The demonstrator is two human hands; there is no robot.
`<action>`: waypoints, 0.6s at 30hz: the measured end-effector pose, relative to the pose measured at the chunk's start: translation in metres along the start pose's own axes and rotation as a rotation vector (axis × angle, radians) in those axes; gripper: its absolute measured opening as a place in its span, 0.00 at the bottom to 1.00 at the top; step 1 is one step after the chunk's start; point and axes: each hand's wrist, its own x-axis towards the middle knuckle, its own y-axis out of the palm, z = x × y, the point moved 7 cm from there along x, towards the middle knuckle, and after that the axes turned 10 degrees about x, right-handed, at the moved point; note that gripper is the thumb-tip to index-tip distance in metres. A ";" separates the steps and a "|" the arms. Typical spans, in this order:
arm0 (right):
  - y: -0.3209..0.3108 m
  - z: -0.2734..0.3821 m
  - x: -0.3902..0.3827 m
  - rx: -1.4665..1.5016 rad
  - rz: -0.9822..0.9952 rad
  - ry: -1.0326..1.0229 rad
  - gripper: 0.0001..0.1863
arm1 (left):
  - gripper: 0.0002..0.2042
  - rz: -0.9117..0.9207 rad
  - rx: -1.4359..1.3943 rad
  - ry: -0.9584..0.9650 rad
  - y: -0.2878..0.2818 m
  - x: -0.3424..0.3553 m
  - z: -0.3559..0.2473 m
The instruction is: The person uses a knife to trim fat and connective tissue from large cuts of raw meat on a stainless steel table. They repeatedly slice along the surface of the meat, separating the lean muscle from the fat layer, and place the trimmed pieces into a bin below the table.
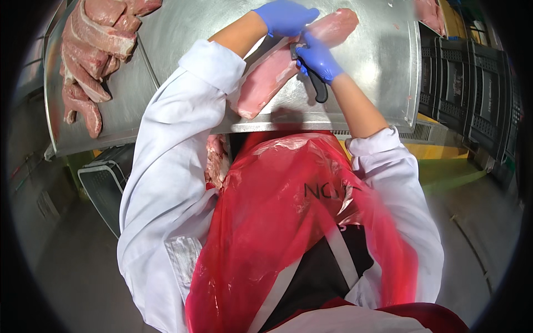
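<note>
A long, pale pink piece of boneless meat, like a pork loin point(266, 83), lies slantwise on the metal worktable point(383, 83) in front of me. My right hand point(321, 60), in a blue glove, is wrapped round the black handle of a knife point(318, 86) over the loin's right edge. Most of the blade cannot be made out against the meat. Just beyond, my left hand point(286, 16), also blue-gloved, is at the loin's far left side, its fingers bent with one reaching right. What its fingers grip, if anything, is hidden.
Several cut meat pieces point(97, 50) are heaped at the table's left. Black plastic crates point(466, 94) stand to the right, with more meat point(432, 15) at the far right. Below the table's near edge are a dark bin point(102, 180) and some meat point(216, 161).
</note>
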 end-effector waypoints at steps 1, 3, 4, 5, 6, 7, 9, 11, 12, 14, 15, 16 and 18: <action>0.002 -0.007 0.000 -0.090 -0.040 -0.015 0.40 | 0.13 -0.073 0.066 0.003 -0.003 -0.002 0.006; 0.018 -0.013 -0.052 -0.194 0.036 0.124 0.40 | 0.17 -0.138 0.128 -0.003 -0.023 -0.029 0.001; 0.025 -0.015 -0.081 -0.258 0.090 0.186 0.40 | 0.16 -0.158 0.069 -0.051 -0.021 -0.039 0.012; 0.027 -0.032 -0.096 -0.172 0.150 0.193 0.41 | 0.16 -0.181 0.013 -0.080 -0.020 -0.040 0.022; 0.029 -0.036 -0.091 -0.141 0.126 0.103 0.41 | 0.15 -0.204 -0.044 -0.110 -0.017 -0.044 0.031; 0.034 -0.028 -0.079 -0.151 0.113 0.128 0.41 | 0.14 -0.223 -0.038 -0.081 -0.016 -0.047 0.022; 0.039 -0.017 -0.045 -0.172 0.081 0.110 0.41 | 0.13 -0.275 -0.008 -0.022 -0.044 -0.061 -0.001; 0.046 -0.025 -0.023 -0.197 0.062 0.038 0.42 | 0.11 -0.276 0.057 -0.018 -0.065 -0.079 -0.012; 0.048 -0.033 -0.033 -0.346 0.101 -0.141 0.42 | 0.10 -0.276 0.090 -0.023 -0.070 -0.086 -0.012; 0.057 -0.054 -0.081 -0.504 0.216 -0.249 0.42 | 0.09 -0.388 -0.007 -0.113 -0.066 -0.109 0.010; 0.065 -0.054 -0.105 -0.516 0.286 -0.185 0.42 | 0.08 -0.493 -0.111 -0.126 -0.081 -0.137 0.013; 0.073 -0.050 -0.123 -0.382 0.325 0.147 0.42 | 0.08 -0.553 -0.104 -0.119 -0.087 -0.152 0.012; 0.084 -0.039 -0.097 -0.362 0.309 0.117 0.40 | 0.08 -0.652 -0.104 -0.066 -0.096 -0.166 -0.005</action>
